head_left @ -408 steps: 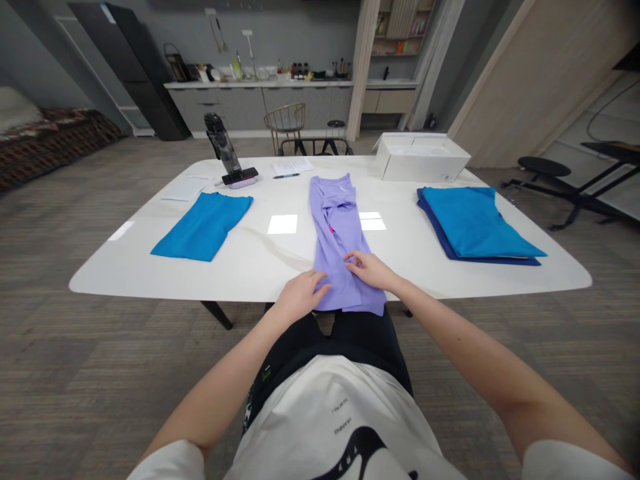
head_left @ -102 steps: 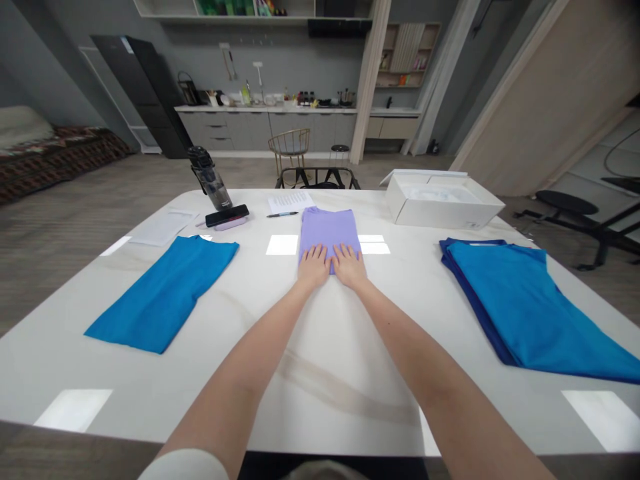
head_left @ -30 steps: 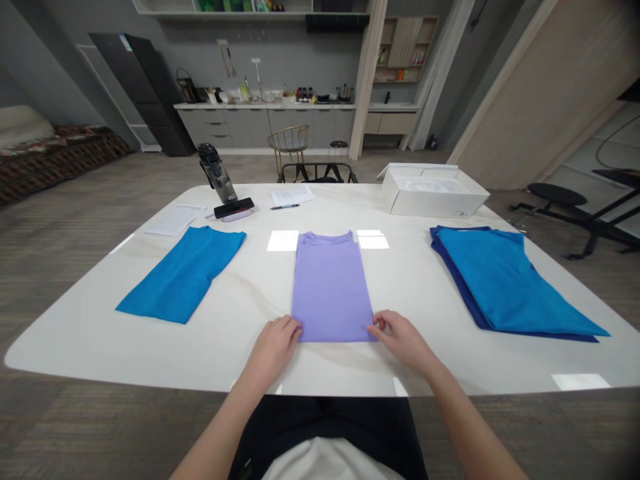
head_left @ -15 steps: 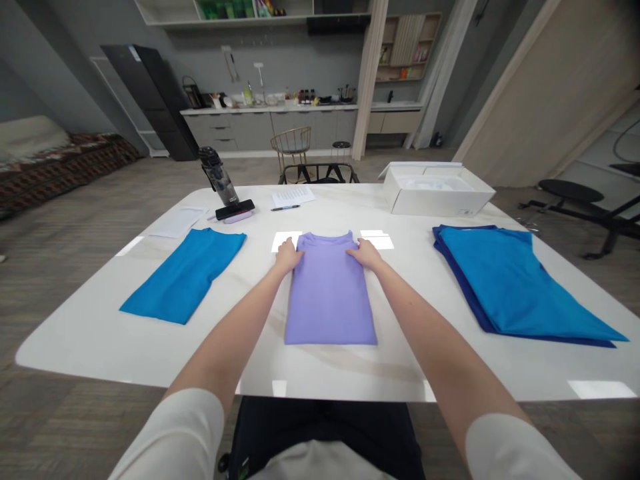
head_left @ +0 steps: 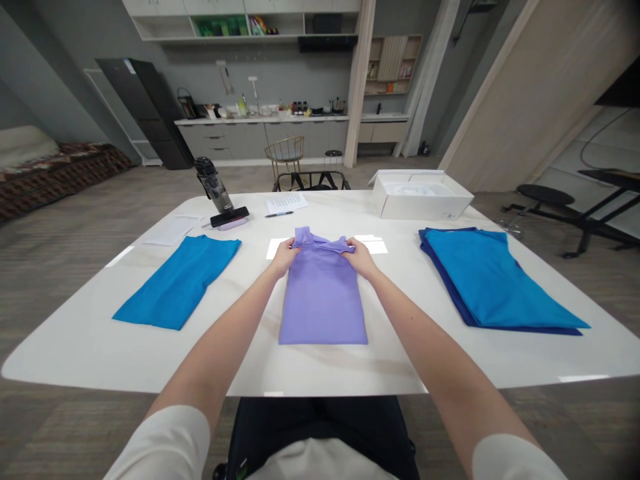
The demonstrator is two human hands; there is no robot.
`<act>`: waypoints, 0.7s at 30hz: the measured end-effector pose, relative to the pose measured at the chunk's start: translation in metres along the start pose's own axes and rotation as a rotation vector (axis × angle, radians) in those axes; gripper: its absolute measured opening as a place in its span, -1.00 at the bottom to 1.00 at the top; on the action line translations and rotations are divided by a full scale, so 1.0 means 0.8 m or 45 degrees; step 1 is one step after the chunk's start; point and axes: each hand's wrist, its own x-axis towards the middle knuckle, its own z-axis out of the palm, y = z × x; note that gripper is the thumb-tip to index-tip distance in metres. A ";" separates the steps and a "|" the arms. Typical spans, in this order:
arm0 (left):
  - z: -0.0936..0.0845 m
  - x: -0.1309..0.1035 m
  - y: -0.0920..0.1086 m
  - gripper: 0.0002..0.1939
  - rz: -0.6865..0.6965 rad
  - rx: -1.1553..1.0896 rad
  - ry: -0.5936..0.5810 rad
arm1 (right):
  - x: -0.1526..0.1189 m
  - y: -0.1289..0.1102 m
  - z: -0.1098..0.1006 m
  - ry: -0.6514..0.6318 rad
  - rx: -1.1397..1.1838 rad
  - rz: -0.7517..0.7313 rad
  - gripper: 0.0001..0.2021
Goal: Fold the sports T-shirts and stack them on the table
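A purple T-shirt [head_left: 324, 300], folded into a narrow rectangle, lies on the white table in front of me with its collar end away from me. My left hand [head_left: 285, 257] pinches its far left corner, and my right hand [head_left: 361, 259] grips the far right corner. Between them the collar edge is lifted and bunched. On the left lies a folded blue shirt [head_left: 177, 283]. At the right, another blue garment [head_left: 495, 277] rests on a dark blue one [head_left: 450, 293]; neither hand touches these.
A handheld vacuum [head_left: 218, 190] stands at the table's far left beside papers [head_left: 173, 229]. A pen [head_left: 279, 214] and a printed sheet [head_left: 287, 202] lie at the far middle. An open white box [head_left: 421, 200] sits at the far right. Chairs [head_left: 285, 152] stand beyond the table.
Both hands have closed on the purple T-shirt's far corners and raised its collar edge, which lay flat before. The head view has tilted up slightly and shifted.
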 end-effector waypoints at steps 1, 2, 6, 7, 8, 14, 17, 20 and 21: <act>-0.001 -0.003 0.004 -0.66 0.032 -0.059 -0.010 | -0.002 -0.006 -0.004 0.016 0.052 0.014 -0.83; -0.002 -0.007 0.008 -0.65 0.050 -0.081 -0.015 | -0.004 -0.011 -0.009 0.032 0.108 0.038 -0.80; -0.006 -0.016 0.031 -0.67 0.153 -0.042 0.007 | -0.016 -0.035 -0.031 0.070 0.341 0.194 -0.68; -0.006 -0.017 0.039 -0.68 0.198 -0.004 0.008 | -0.020 -0.040 -0.039 0.063 0.364 0.223 -0.64; -0.004 -0.019 0.049 -0.70 0.247 0.046 0.002 | -0.024 -0.044 -0.048 0.059 0.353 0.234 -0.62; 0.039 -0.037 0.119 -0.74 0.576 0.291 -0.130 | -0.063 -0.074 -0.129 0.198 -0.329 0.018 -0.87; 0.081 -0.049 0.160 -0.77 0.698 0.267 -0.205 | -0.098 -0.098 -0.186 0.289 -0.624 -0.074 -0.87; 0.132 -0.063 0.203 -0.79 0.780 0.189 -0.277 | -0.136 -0.122 -0.249 0.373 -0.735 -0.153 -0.85; 0.151 -0.069 0.217 -0.79 0.798 0.146 -0.297 | -0.147 -0.130 -0.271 0.409 -0.742 -0.185 -0.84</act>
